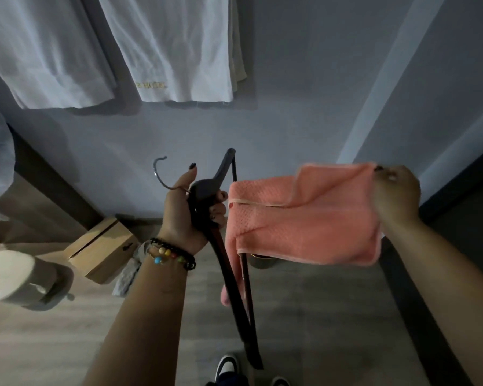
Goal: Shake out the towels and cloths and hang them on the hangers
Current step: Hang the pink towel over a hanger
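Observation:
A dark wooden hanger [232,277] with a metal hook is held on edge in front of me, and my left hand [191,210] grips it at the neck below the hook. A salmon-pink cloth [304,221] passes through the hanger over its lower bar, with one end drooping on the left side. My right hand [396,193] pinches the cloth's upper right corner and holds it stretched out to the right. Two white towels [168,45] hang against the wall at the top left.
A cardboard box [101,249] lies on the wooden floor by the wall at the left. A pale rounded object [20,277] sits at the near left. A dark door frame [457,190] runs along the right. My shoes [229,366] show at the bottom.

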### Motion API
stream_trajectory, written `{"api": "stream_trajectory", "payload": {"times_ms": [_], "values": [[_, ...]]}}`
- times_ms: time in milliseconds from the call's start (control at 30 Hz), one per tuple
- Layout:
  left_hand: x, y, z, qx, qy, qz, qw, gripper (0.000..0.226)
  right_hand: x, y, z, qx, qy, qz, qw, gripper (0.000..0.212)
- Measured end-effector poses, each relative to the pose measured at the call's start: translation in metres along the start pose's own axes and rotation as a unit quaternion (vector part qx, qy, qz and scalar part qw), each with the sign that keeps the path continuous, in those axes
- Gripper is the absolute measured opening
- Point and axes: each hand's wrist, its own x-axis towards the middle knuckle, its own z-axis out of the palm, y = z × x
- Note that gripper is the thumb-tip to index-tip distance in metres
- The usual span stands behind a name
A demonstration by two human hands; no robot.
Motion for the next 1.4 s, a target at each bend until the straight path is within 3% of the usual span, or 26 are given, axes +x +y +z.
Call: {"api": "stream_trajectory", "payload": {"times_ms": [100,233,300,367,500,567,800,933,1000,1100,1233,1367,1400], "values": [[-0.002,0.002,0.007,0.008,-0.022,0.004,1.0,0.047,-0.014,0.05,-0.006,-0.056,-0.013,0.042,0.997,0.032],[-0.005,-0.001,0.029,0.088,-0.03,-0.006,0.996,0.05,-0.033,0.088,0.0,-0.079,-0.102,0.118,0.985,0.022],[-0.005,-0.004,0.041,0.145,-0.019,-0.003,0.989,0.047,-0.029,0.131,0.02,-0.123,-0.187,0.119,0.967,0.052],[-0.003,-0.009,0.052,0.191,-0.012,-0.007,0.981,0.038,-0.032,0.153,0.039,-0.159,-0.229,0.048,0.959,0.071],[-0.003,-0.02,0.072,0.247,-0.017,-0.033,0.968,0.031,-0.082,0.055,0.029,-0.106,-0.212,-0.124,0.964,0.033],[-0.004,-0.024,0.08,0.268,-0.02,-0.045,0.962,0.03,-0.091,0.036,0.036,-0.083,-0.237,-0.186,0.95,0.027],[-0.013,-0.025,0.089,0.243,-0.055,-0.054,0.967,0.049,-0.095,0.028,0.045,-0.07,-0.278,-0.17,0.943,0.044],[-0.017,-0.02,0.083,0.166,-0.073,-0.053,0.982,0.052,-0.084,0.044,0.044,-0.064,-0.264,-0.184,0.945,0.021],[-0.02,-0.018,0.079,0.166,-0.075,-0.048,0.982,0.053,-0.073,0.042,0.036,-0.008,-0.248,-0.162,0.955,0.015],[-0.023,-0.016,0.076,0.205,-0.067,-0.041,0.976,0.051,-0.051,0.025,0.011,0.066,-0.288,-0.129,0.947,0.01],[-0.023,-0.022,0.072,0.206,-0.067,-0.073,0.974,0.053,-0.027,0.004,-0.019,0.215,-0.316,0.015,0.924,0.017],[-0.024,-0.027,0.069,0.184,-0.082,-0.095,0.975,0.057,-0.004,0.002,-0.037,0.395,-0.336,0.249,0.818,0.023],[-0.025,-0.027,0.068,0.177,-0.086,-0.099,0.975,0.058,0.004,0.01,-0.04,0.396,-0.319,0.285,0.812,0.024]]}}
